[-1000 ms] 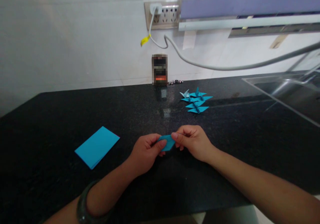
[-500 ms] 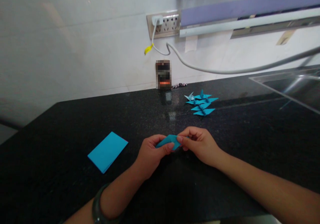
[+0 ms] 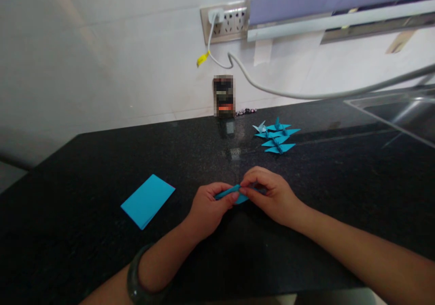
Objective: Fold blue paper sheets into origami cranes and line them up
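Both hands grip one piece of folded blue paper (image 3: pixel 242 198) above the dark counter. My left hand (image 3: pixel 211 207) pinches its left end, thumb on top. From the other side, my right hand (image 3: pixel 272 194) pinches the paper near its upper middle between thumb and fingers. Much of the paper is hidden behind the fingers. To the left lies a stack of blue paper sheets (image 3: pixel 148 201). Beyond my right hand, several folded blue paper cranes (image 3: pixel 279 148) stand close together, with a paler crane (image 3: pixel 261 127) at their back left.
A phone-like object (image 3: pixel 224 95), blurred out, leans on the white wall with a beaded strap (image 3: pixel 246 111) beside it. Above, a white cable (image 3: pixel 258 85) runs from the wall socket (image 3: pixel 233 21). A sink edge (image 3: pixel 387 119) lies at the right of the black counter (image 3: pixel 102 160).
The upper part of the held blue paper has been folded down and now looks narrower. My right hand has bent over its top edge. The view has shifted slightly.
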`<state>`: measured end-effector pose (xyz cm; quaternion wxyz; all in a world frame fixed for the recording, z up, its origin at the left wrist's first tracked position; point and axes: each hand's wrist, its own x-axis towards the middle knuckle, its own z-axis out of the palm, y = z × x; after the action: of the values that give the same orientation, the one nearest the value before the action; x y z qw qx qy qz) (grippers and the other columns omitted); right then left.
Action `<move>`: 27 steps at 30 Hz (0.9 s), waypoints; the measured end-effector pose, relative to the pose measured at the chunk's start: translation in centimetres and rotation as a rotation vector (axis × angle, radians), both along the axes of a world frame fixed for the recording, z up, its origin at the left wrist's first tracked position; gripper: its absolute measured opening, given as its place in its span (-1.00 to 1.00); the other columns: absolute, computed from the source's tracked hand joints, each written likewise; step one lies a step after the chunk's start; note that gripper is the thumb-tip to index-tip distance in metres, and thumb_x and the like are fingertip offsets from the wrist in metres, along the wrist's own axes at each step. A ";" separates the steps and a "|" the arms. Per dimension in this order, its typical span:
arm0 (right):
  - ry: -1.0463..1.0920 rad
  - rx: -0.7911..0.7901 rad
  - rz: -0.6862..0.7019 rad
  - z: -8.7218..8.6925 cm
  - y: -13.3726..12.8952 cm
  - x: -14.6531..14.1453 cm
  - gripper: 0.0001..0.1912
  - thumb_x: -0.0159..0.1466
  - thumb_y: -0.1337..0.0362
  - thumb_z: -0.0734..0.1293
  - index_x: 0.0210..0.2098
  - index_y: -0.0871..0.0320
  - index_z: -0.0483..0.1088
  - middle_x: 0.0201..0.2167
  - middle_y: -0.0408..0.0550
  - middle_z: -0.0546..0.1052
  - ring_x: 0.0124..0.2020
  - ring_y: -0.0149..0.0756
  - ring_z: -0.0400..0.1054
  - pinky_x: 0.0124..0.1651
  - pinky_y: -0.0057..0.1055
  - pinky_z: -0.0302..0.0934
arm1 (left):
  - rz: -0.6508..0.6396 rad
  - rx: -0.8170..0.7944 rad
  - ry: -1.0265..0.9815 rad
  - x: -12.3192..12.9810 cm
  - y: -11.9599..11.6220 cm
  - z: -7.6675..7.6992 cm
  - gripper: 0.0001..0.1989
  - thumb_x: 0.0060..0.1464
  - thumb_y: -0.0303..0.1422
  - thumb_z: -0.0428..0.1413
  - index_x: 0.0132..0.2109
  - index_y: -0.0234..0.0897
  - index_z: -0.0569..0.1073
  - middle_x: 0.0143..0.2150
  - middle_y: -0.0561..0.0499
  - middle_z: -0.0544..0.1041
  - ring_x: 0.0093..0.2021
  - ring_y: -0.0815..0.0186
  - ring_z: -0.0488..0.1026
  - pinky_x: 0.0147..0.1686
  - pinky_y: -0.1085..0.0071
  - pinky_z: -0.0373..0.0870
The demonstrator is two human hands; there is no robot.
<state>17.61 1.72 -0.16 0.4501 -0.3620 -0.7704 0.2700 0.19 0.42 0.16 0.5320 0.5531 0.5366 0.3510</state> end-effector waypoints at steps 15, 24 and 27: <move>0.022 0.043 0.076 -0.1 0.2 0.1 -0.88 0.12 0.49 0.29 -0.40 0.17 0.42 -0.41 -0.09 0.40 -0.38 -0.42 0.32 -0.35 -0.46 0.23 | 0.015 -0.116 -0.074 0.3 -0.1 0.3 -0.83 -0.14 -0.34 0.20 -0.38 -0.38 0.50 -0.54 0.08 0.47 -0.52 0.45 0.35 -0.46 0.51 0.30; 0.022 -0.037 0.122 -0.1 0.4 0.3 -0.87 0.13 0.45 0.30 -0.36 0.14 0.44 -0.39 -0.12 0.37 -0.38 -0.44 0.30 -0.38 -0.48 0.21 | 0.012 -0.190 -0.242 0.2 0.0 0.1 -0.82 -0.13 -0.33 0.21 -0.36 -0.37 0.52 -0.47 0.04 0.51 -0.47 0.44 0.40 -0.45 0.51 0.38; 0.022 -0.067 0.125 -0.2 0.3 0.3 -0.89 0.13 0.44 0.31 -0.37 0.14 0.43 -0.38 -0.11 0.37 -0.39 -0.45 0.29 -0.42 -0.50 0.20 | 0.011 -0.218 -0.285 0.1 0.1 -0.2 -0.80 -0.17 -0.34 0.24 -0.35 -0.36 0.52 -0.44 0.05 0.51 -0.44 0.43 0.41 -0.41 0.49 0.41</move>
<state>17.89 2.04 -0.34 0.4285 -0.3248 -0.7771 0.3271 0.33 0.49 -0.03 0.6577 0.4337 0.4936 0.3684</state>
